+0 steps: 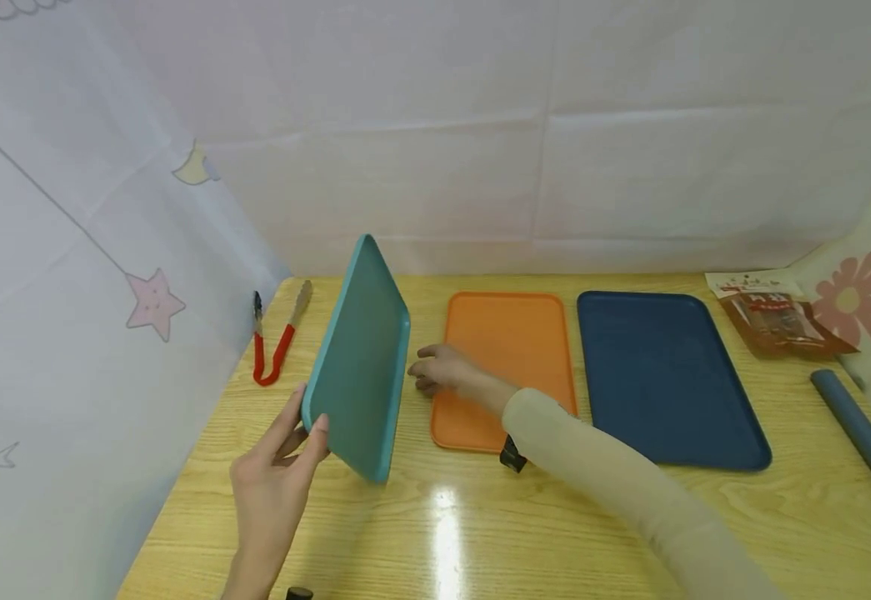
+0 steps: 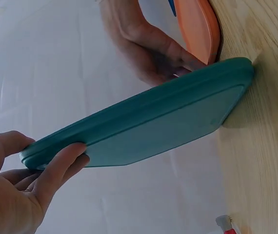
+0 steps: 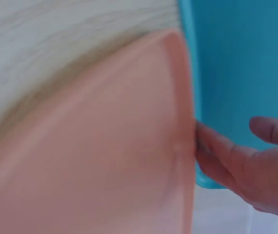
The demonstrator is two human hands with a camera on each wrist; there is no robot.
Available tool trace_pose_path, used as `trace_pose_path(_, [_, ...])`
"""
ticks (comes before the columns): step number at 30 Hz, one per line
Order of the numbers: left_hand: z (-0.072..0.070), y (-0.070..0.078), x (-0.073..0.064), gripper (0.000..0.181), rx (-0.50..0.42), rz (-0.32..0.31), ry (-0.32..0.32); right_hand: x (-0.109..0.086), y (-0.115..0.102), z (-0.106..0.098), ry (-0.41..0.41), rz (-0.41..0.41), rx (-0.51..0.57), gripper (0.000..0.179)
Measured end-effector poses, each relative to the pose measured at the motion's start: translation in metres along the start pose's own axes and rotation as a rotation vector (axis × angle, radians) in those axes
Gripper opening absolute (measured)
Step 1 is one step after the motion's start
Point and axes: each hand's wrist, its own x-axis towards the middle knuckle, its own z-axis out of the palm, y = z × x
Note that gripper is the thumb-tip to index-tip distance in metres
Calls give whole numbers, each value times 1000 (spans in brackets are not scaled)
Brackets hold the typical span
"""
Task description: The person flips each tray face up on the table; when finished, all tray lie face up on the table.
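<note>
A teal tray [image 1: 363,367] stands tilted up on one long edge at the left of the table. My left hand [image 1: 277,475] pinches its raised near corner, thumb on one face and fingers on the other, as the left wrist view of the tray [image 2: 163,122] also shows. Over the left rim of an orange tray [image 1: 510,333], my right hand [image 1: 446,371] reaches toward the teal tray with fingers loosely bent and nothing in its grasp. Whether its fingertips touch either tray is hard to tell; in the right wrist view the orange rim [image 3: 183,97] partly hides them.
A dark blue tray [image 1: 663,375] lies right of the orange one. Red-handled tongs [image 1: 273,350] lie at the far left. A brown food packet [image 1: 780,317] rests at the back right, with a dark grey-blue roll [image 1: 866,442] nearer the right edge. Cloth hangs behind the table.
</note>
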Motion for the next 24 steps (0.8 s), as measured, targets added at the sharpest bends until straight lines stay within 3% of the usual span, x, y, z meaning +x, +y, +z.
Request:
trace_pose_path(3, [-5,0,0,52,-48,-107,29,5,6,4,25,11,-60,59])
trace_pose_path(8, [-18,0,6,47,-105,-283,88,6,6,13,5,-13,-53,62])
trace_pose_path(12, [-28,-7,13,44,-218,-421,166,9,11,18,5,-20,-24,61])
trace_pose_path(17, [-40,-18,20,43,-319,-529,249,10,15,17,61,-20,-40,59])
trace_pose_path(21, [-50,-28,25,40,-360,-542,206,9,11,10,56,-27,-18,63])
trace_pose_path(24, [-58,-41,35,43,-450,-503,73,8,6,1,60,-36,3,64])
